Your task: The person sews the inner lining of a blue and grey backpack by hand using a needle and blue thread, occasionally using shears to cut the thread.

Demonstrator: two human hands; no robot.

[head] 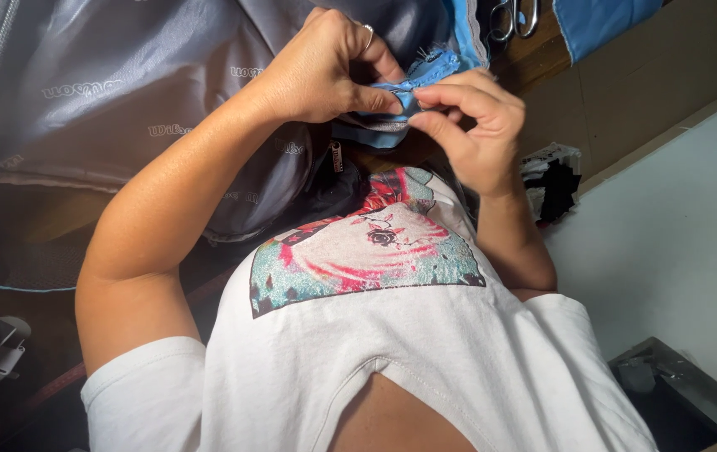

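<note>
White shirt below; both hands pinch blue fabric.

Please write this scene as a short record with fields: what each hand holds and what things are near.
left hand: pinches the blue fabric edge, ring on one finger
right hand: pinches the same blue edge, fingertips close to the left hand
under the hands: dark grey lining fabric
near: scissors at the top, wooden table
wearer: white printed T-shirt

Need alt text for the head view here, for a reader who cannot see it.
Two bare hands, the left hand and right hand, pinch a frayed blue fabric edge between their fingertips above a white printed T-shirt. Dark shiny cloth lies behind; scissors rest at the top edge.
</note>
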